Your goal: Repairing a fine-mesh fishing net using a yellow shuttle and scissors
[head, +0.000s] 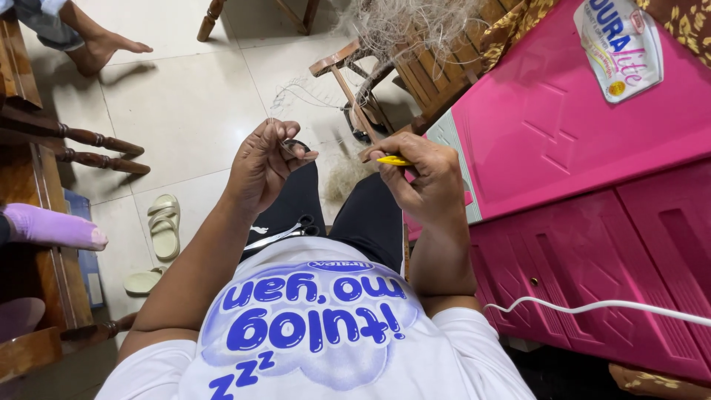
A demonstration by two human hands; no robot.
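My left hand (263,164) is raised over my lap with the fingertips pinched on a thin pale thread (296,92) that runs up toward a tangle of fibre (404,26). My right hand (422,174) grips a small yellow tool (392,160) between thumb and fingers, close to the left hand. A pair of scissors (285,233) lies on my lap against the black trousers. A small tuft of pale fibre (344,174) sits on the floor just beyond my knees.
A pink plastic cabinet (578,133) stands at my right with a white packet (618,44) on top and a white cable (592,307) across its front. A wooden stool (363,81) is ahead. Pale sandals (163,226), wooden furniture (44,148) and other people's feet (96,48) are at left.
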